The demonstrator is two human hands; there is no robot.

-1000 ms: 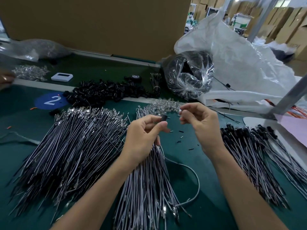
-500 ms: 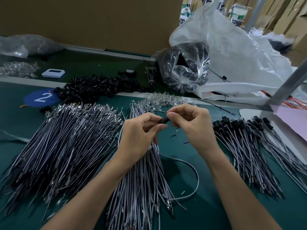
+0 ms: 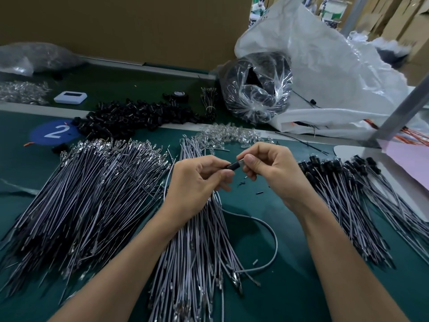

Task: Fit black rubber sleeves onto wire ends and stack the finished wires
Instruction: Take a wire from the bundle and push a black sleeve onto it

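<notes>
Now left hand [image 3: 199,180] and right hand [image 3: 275,174] each pinch an end of the black rubber sleeve [image 3: 233,166]; pushing off-axis might buckle the wire [image 3: 275,242].

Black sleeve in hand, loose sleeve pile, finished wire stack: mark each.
black sleeve [image 3: 233,166]: head view, exposed black middle.
loose sleeve pile [image 3: 139,115]: head view, centre of heap.
finished wire stack [image 3: 341,201]: head view, mid-length of wires.

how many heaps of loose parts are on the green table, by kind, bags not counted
wire heaps: 3 (left, middle, right)
black sleeve heaps: 1
clear part heaps: 2 (far left, middle)
total: 6
not counted: 1 black sleeve pinched between left hand and right hand
</notes>
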